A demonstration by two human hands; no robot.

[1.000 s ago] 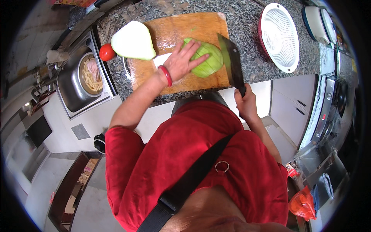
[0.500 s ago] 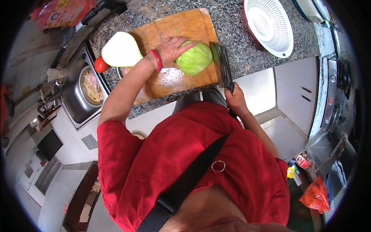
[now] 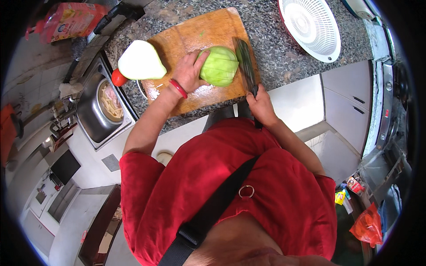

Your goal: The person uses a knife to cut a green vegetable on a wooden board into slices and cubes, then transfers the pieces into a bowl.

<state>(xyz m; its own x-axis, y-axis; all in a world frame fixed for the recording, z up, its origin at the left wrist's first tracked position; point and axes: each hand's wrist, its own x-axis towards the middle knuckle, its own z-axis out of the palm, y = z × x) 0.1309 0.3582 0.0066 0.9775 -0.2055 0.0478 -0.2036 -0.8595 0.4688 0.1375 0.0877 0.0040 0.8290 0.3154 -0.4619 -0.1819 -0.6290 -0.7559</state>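
Note:
A rounded, peeled light-green gourd piece (image 3: 220, 66) rests on the wooden cutting board (image 3: 195, 33), with straight lines across its surface. My left hand (image 3: 188, 73) is closed on its left side, fingers on top and thumb low at the near edge. In my right hand (image 3: 262, 106) is the handle of a kitchen knife (image 3: 245, 60). Its wide dark blade stands over the board's right part, close beside the gourd's right side. Another gourd half (image 3: 141, 60), pear-shaped with a white face upward, lies at the board's left edge. Next to it sits a tomato (image 3: 119, 78).
A white colander (image 3: 310, 29) stands on the granite counter (image 3: 284, 62) to the right. At left, the steel sink (image 3: 91, 116) holds a bowl (image 3: 103, 106) with pale strips and pinkish food. White cabinets (image 3: 346, 88) are below the counter at right.
My left hand has slid from the gourd's top to its left side. The knife has come left, from the board's right edge to over the board near the gourd.

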